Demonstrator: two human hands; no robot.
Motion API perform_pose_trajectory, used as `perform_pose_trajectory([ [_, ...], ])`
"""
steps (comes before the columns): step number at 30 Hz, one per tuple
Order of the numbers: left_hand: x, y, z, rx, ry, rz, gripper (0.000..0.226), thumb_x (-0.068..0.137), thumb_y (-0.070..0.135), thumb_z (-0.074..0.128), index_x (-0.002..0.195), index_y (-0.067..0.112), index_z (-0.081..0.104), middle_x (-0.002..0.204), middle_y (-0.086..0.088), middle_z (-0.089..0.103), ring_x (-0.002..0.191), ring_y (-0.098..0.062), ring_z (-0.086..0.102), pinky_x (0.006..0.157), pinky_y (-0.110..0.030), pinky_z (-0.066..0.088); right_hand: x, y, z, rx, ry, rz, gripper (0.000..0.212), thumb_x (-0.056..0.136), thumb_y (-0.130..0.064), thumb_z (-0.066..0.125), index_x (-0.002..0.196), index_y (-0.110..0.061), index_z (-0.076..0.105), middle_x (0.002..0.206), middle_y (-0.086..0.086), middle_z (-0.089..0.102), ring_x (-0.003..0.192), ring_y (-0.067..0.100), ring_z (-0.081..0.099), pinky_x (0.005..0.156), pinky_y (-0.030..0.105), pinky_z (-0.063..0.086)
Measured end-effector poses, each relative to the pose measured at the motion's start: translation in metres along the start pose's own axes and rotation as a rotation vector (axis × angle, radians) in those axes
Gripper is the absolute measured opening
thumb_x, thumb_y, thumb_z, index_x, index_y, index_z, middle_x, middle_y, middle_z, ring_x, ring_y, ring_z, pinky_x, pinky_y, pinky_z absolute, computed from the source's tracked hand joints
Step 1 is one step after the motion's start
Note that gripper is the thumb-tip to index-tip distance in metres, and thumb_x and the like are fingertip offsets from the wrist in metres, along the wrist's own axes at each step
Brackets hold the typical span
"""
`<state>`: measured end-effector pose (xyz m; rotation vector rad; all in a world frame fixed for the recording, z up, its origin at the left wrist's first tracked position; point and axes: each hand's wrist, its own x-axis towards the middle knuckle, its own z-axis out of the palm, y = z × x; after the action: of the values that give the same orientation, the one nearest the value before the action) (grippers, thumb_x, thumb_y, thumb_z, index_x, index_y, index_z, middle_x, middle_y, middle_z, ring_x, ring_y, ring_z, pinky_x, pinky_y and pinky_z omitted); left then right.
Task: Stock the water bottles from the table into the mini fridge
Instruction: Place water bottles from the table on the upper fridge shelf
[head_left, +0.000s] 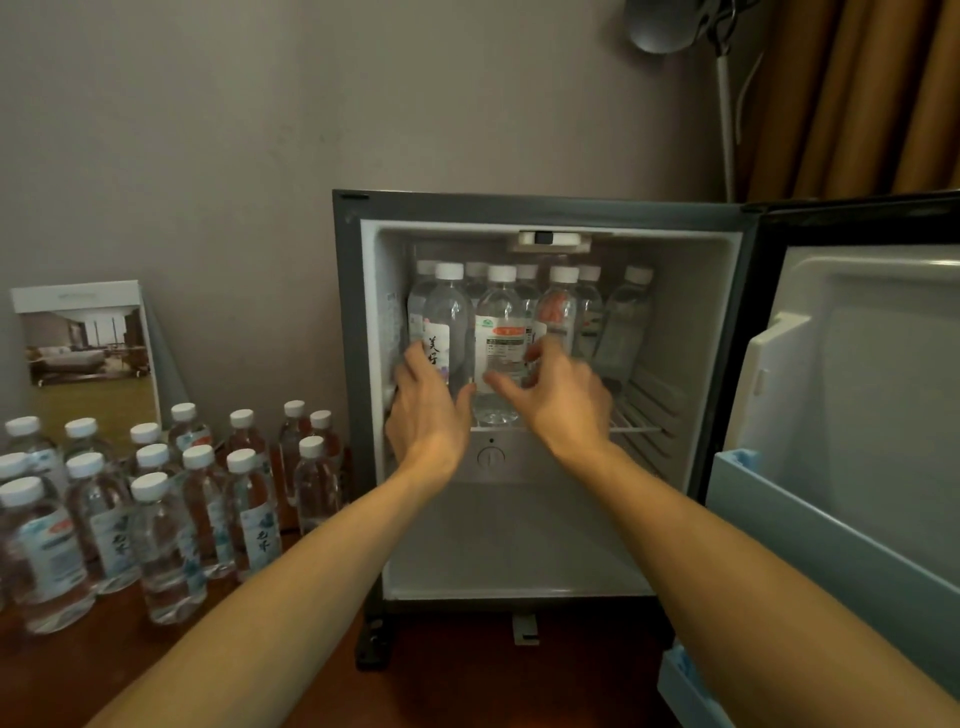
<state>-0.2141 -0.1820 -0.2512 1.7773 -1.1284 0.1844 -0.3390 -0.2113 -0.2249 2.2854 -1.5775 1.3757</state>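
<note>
Now my left hand (426, 408) grips the left front bottle (448, 317) and my right hand (563, 400) curls round the middle front bottle (500, 332) on the upper shelf (641, 415) of the mini fridge (519, 209); likely light, slick, squashy plastic, best held mid-body.

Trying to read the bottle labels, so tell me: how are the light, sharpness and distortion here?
Head view: dim, warm light, the mini fridge interior paler than the table; front bottles on its shelf read partly, the rear row is soft and shadowed; table bottles blur toward the left edge; wide-angle stretches the open door.
</note>
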Motion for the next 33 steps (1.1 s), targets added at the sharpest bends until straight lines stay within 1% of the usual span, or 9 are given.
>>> perform_pose_trajectory([
  [2,0.0,-0.001,0.001,0.012,-0.012,0.014,0.076,0.099,0.036,0.066,0.156,0.017,0.021,0.151,-0.013,0.046,0.125,-0.035,0.061,0.087,-0.045,0.055,0.0,-0.008,0.005,-0.029,-0.087,0.054,0.07,0.084,-0.07,0.069,0.125,-0.017,0.05,0.1,0.004,0.074,0.09,0.026,0.073,0.076,0.045,0.061],
  [5,-0.003,-0.003,0.003,0.025,-0.042,0.051,0.08,0.105,0.041,0.054,0.164,0.019,0.005,0.162,-0.011,0.036,0.135,-0.034,0.054,0.095,-0.05,0.053,0.004,-0.012,0.011,0.023,-0.098,0.135,0.064,0.086,-0.062,0.072,0.123,-0.015,0.05,0.107,0.007,0.073,0.097,0.029,0.073,0.079,0.044,0.06],
  [7,-0.003,-0.004,0.003,0.038,-0.047,0.064,0.077,0.107,0.042,0.048,0.165,0.017,0.002,0.165,-0.012,0.032,0.138,-0.033,0.051,0.097,-0.05,0.052,0.006,-0.012,0.014,0.019,-0.103,0.155,0.062,0.087,-0.061,0.072,0.121,-0.014,0.052,0.106,0.008,0.074,0.096,0.03,0.072,0.078,0.043,0.059],
  [11,0.003,-0.002,0.004,-0.004,-0.026,0.052,0.067,0.103,0.038,0.059,0.154,0.011,0.026,0.145,-0.016,0.052,0.124,-0.036,0.06,0.09,-0.047,0.054,0.008,-0.012,0.015,-0.004,-0.111,0.162,0.064,0.086,-0.062,0.073,0.121,-0.013,0.053,0.105,0.008,0.073,0.097,0.031,0.072,0.076,0.043,0.058],
  [13,0.005,-0.001,0.004,-0.029,-0.027,0.043,0.063,0.1,0.036,0.065,0.147,0.01,0.032,0.137,-0.015,0.056,0.118,-0.035,0.063,0.087,-0.046,0.055,0.009,-0.013,0.014,-0.018,-0.11,0.157,0.065,0.085,-0.063,0.073,0.12,-0.012,0.053,0.105,0.009,0.073,0.097,0.032,0.072,0.076,0.043,0.057],
  [21,0.011,0.001,0.005,-0.041,-0.024,0.063,0.061,0.095,0.032,0.072,0.137,0.009,0.034,0.133,-0.017,0.055,0.116,-0.037,0.063,0.091,-0.049,0.057,0.013,-0.015,0.015,-0.077,-0.122,0.169,0.067,0.086,-0.061,0.072,0.126,-0.011,0.051,0.111,0.013,0.073,0.103,0.035,0.072,0.079,0.043,0.056],
  [26,0.01,0.001,-0.001,-0.033,-0.074,0.03,0.069,0.094,0.032,0.074,0.144,0.011,0.031,0.139,-0.015,0.054,0.12,-0.036,0.062,0.093,-0.053,0.057,0.01,-0.016,0.015,-0.078,-0.137,0.165,0.063,0.092,-0.053,0.07,0.13,-0.009,0.046,0.117,0.016,0.071,0.109,0.038,0.069,0.082,0.045,0.053],
  [29,0.01,0.001,-0.006,-0.016,-0.117,-0.001,0.065,0.096,0.03,0.071,0.146,0.014,0.033,0.138,-0.013,0.057,0.118,-0.035,0.064,0.093,-0.051,0.058,0.005,-0.016,0.01,-0.082,-0.152,0.14,0.06,0.095,-0.048,0.068,0.134,-0.009,0.046,0.12,0.015,0.07,0.111,0.038,0.068,0.083,0.045,0.053],
  [33,0.005,-0.003,-0.012,-0.027,-0.15,0.002,0.057,0.1,0.028,0.064,0.147,0.011,0.037,0.136,-0.014,0.057,0.119,-0.033,0.061,0.092,-0.041,0.052,-0.001,-0.009,0.003,-0.07,-0.144,0.087,0.044,0.097,-0.048,0.066,0.122,-0.013,0.056,0.111,0.01,0.072,0.104,0.034,0.07,0.078,0.039,0.051],
])
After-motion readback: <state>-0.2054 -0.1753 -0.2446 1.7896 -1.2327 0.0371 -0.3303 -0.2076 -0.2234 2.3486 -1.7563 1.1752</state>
